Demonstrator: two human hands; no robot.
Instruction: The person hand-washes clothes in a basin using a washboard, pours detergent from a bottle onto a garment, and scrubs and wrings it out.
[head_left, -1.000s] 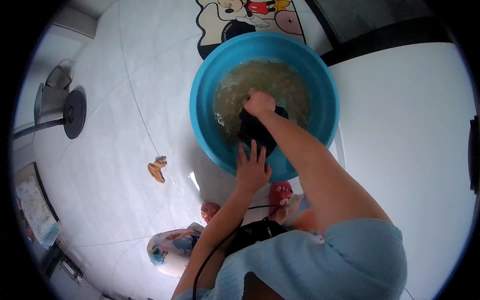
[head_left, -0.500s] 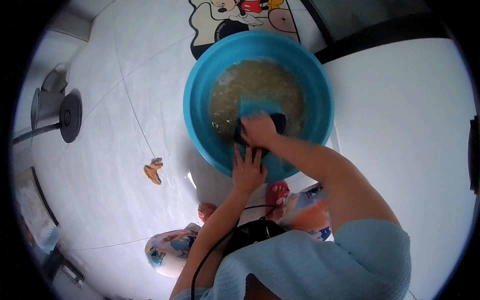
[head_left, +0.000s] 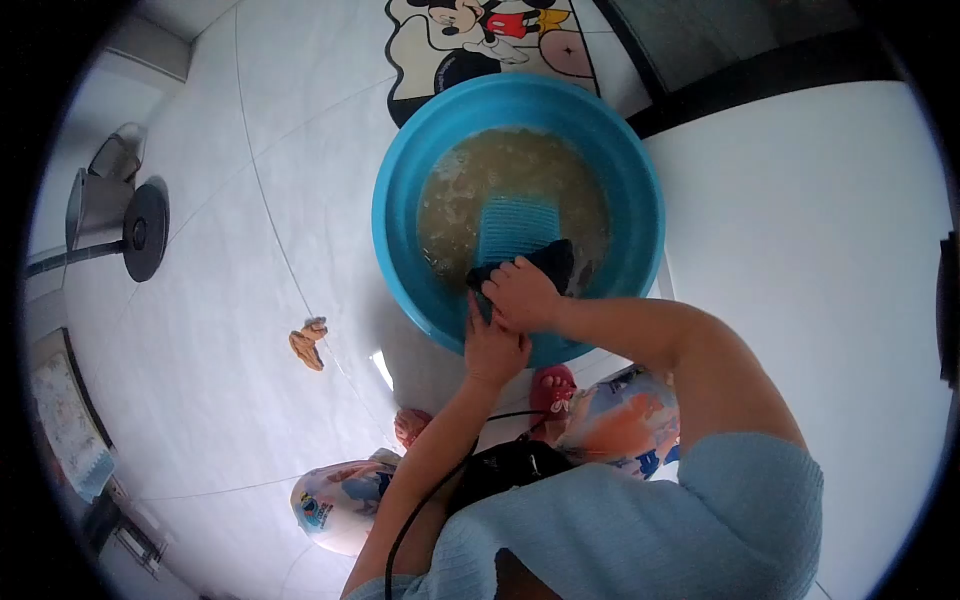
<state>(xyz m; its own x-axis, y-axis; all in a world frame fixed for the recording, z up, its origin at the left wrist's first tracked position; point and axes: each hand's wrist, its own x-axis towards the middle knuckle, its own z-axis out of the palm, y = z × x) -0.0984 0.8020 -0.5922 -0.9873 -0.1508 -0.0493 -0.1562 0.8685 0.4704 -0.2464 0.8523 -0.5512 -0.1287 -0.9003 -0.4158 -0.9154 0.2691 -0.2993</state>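
A dark, wet cloth [head_left: 553,262] lies bunched across the lower part of a ridged blue washboard [head_left: 518,225]. The washboard leans in a large blue basin [head_left: 392,270] of murky, brownish water [head_left: 460,180]. My right hand [head_left: 525,296] is closed on the cloth, knuckles up. Just below it, my left hand [head_left: 495,350] rests at the near end of the washboard, its index finger stretched forward to the cloth's edge. The right hand covers some of the left hand's other fingers.
A cartoon mat [head_left: 490,45] lies beyond the basin. To the right stands a white surface [head_left: 800,240]. A crumpled brown item [head_left: 308,344] is on the tiled floor at left, with a round dark base [head_left: 147,230] farther off. My feet are close to the basin's near side.
My right hand has drawn down toward me with the cloth, uncovering more of the washboard's ridges and overlapping my left hand. My left hand stays almost in place.
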